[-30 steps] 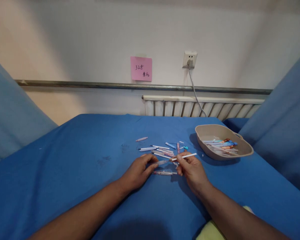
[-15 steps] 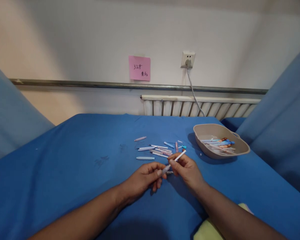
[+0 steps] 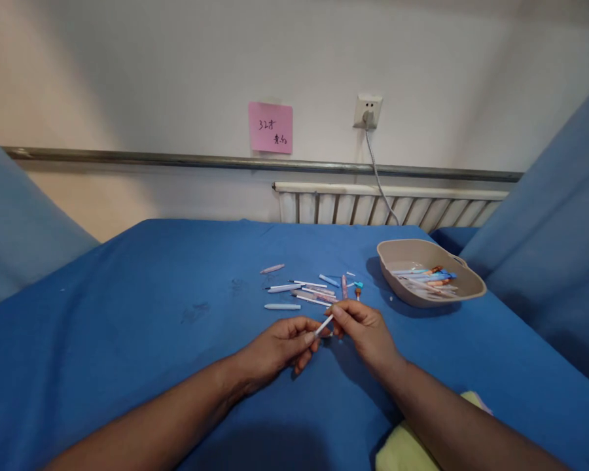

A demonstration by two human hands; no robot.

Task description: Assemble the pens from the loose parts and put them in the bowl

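Between my hands a thin white pen refill slants up to the right. The fingers of my left hand are closed round its lower end; what else lies inside them is hidden. My right hand pinches the upper end between thumb and fingers. Just beyond lie loose pen parts: a pale blue pen barrel, a pink pen barrel, a lavender barrel, a white refill with a dark tip and a blue barrel. A small teal piece and a brown piece sit beyond my right hand.
A beige basket holding several pens stands on the blue cloth at the right. Yellow fabric lies below my right forearm. Behind are a radiator, a wall rail and a plugged-in cable. Blue curtains hang both sides.
The refill stuck up past my right fingers from a translucent barrel at my left fingers; now its upper end meets my right fingertips and less of it shows. The view has shifted slightly.
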